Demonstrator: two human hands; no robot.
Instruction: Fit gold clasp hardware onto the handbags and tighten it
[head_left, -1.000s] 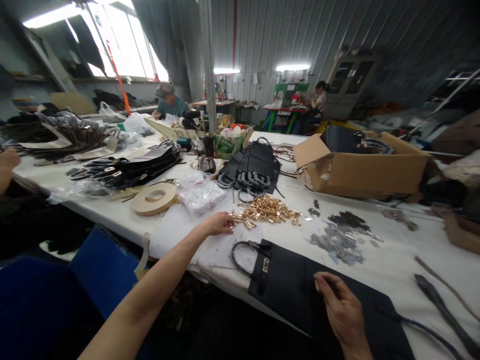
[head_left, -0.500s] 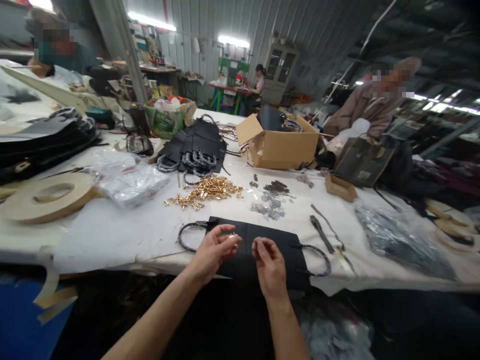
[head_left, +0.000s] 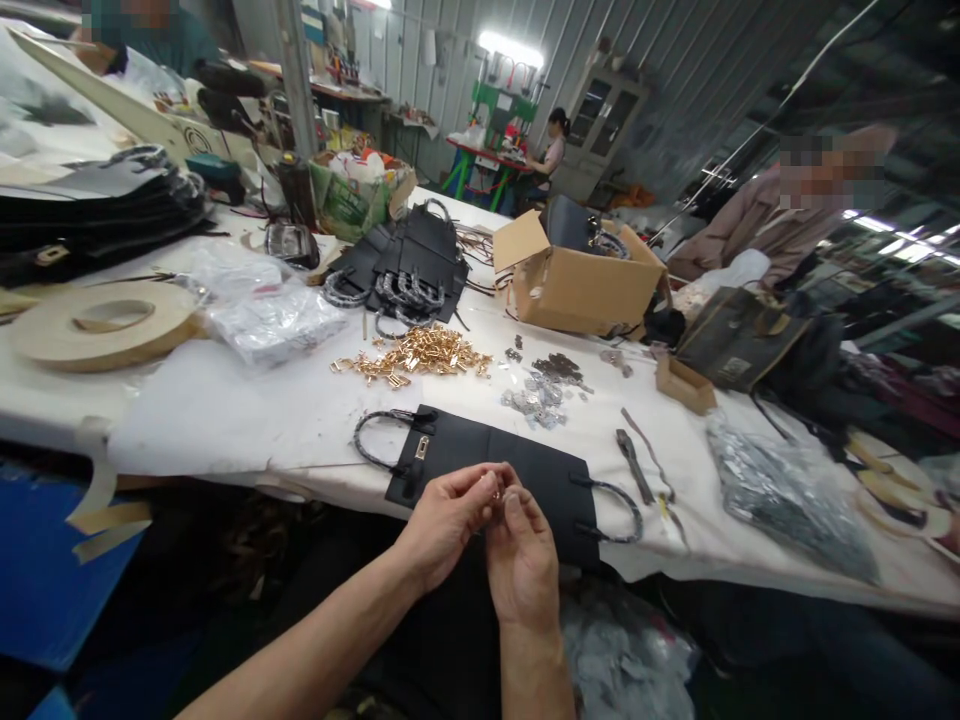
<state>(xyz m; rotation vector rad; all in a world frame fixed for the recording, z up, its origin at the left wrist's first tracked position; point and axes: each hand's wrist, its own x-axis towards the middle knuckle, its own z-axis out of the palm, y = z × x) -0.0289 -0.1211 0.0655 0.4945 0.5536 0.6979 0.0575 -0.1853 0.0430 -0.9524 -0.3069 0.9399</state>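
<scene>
My left hand [head_left: 450, 515] and my right hand [head_left: 523, 565] meet fingertip to fingertip above the near edge of a black leather bag panel [head_left: 517, 450]. A tiny shiny metal fitting [head_left: 496, 491] shows at the pinched left fingers; its shape is mostly hidden. The right thumb and fingers are pressed together, and what they grip is covered. The panel lies flat, with a wrapped rope-like handle [head_left: 358, 440] at its left end and another handle [head_left: 637, 515] at its right. A gold clasp plate [head_left: 422, 448] sits on it near the left handle.
Beyond the panel are piles of gold fittings [head_left: 431, 352] and flat silver plates [head_left: 536, 398]. A hand tool [head_left: 634, 466] lies to the right, near a plastic bag [head_left: 787, 500]. A tape roll [head_left: 105, 340], stacked black panels [head_left: 409, 260] and a cardboard box [head_left: 585, 290] stand around. Co-workers are behind.
My hands, apart before, have come together at the fingertips. The right hand has moved left, and the clasp plate on the panel has come into view. The camera view has tilted and shifted.
</scene>
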